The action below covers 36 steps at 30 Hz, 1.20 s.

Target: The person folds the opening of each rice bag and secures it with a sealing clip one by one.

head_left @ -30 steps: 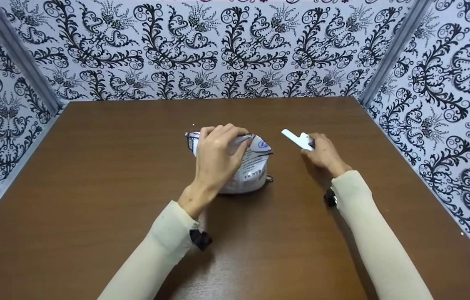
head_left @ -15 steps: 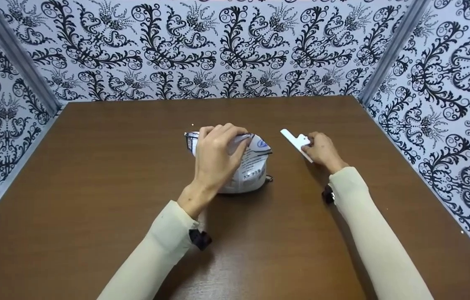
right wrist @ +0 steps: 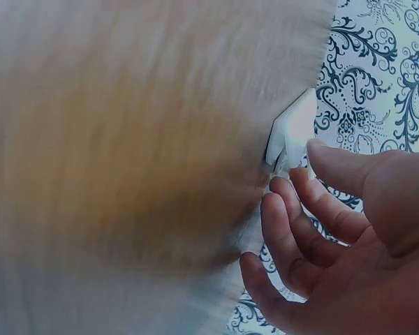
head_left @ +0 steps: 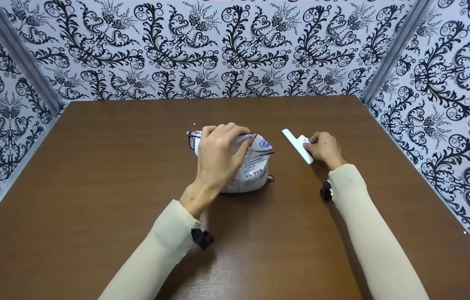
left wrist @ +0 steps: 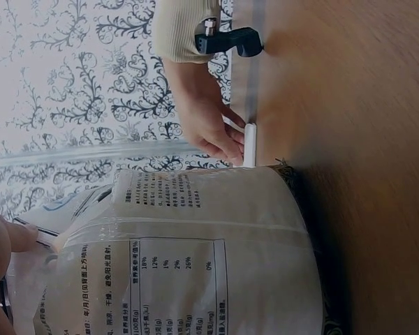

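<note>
A white plastic bag (head_left: 251,173) with printed text stands on the table, its top folded over. My left hand (head_left: 218,154) grips the bag's top edge, thumb on the near side; in the left wrist view the bag (left wrist: 188,251) shows a printed nutrition table. To the right of the bag, my right hand (head_left: 324,148) pinches a white sealing clip (head_left: 297,145) by its handle part, its long bar pointing away from the palm. In the right wrist view the clip (right wrist: 293,129) sits at the thumb and index fingertips, the other fingers (right wrist: 283,237) loosely curled.
The brown wooden table (head_left: 114,166) extends around both hands. Black-and-white patterned walls (head_left: 235,50) enclose it at the back and sides. A dark camera mount (head_left: 202,238) sits under the left wrist, another (head_left: 325,191) at the right wrist.
My right hand has turned the clip, so more of its long bar shows and its near end now points toward me. The left hand and the bag have stayed put.
</note>
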Motion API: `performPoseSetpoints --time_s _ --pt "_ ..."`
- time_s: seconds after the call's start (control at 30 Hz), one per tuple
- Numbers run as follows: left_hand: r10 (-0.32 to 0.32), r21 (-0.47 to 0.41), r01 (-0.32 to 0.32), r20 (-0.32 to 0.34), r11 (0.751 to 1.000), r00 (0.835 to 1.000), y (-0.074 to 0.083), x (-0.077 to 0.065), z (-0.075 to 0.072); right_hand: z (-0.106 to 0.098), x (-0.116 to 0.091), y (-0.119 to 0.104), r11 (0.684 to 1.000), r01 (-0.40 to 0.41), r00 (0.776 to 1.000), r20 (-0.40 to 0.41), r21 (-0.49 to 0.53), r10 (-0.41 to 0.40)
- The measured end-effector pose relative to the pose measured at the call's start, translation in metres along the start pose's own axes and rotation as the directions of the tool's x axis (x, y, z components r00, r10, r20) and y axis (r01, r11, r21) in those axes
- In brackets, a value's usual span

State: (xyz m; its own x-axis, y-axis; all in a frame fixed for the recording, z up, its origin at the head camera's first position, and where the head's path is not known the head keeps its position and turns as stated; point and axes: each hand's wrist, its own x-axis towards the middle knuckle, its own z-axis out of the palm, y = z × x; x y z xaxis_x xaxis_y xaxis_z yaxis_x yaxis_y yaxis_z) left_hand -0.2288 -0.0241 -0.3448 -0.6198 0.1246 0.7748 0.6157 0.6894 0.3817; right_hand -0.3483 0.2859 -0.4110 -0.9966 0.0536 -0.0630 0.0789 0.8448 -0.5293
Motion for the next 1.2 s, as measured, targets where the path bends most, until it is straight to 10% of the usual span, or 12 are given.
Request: performPoseSetpoints --time_s 1.2 --pt "0.009 0.004 -0.009 0.001 1.0 1.0 0.0004 -0.0001 0.0005 -0.0003 -0.0031 0.0055 0.964 -0.043 0.998 -0.038 0.261 0.055"
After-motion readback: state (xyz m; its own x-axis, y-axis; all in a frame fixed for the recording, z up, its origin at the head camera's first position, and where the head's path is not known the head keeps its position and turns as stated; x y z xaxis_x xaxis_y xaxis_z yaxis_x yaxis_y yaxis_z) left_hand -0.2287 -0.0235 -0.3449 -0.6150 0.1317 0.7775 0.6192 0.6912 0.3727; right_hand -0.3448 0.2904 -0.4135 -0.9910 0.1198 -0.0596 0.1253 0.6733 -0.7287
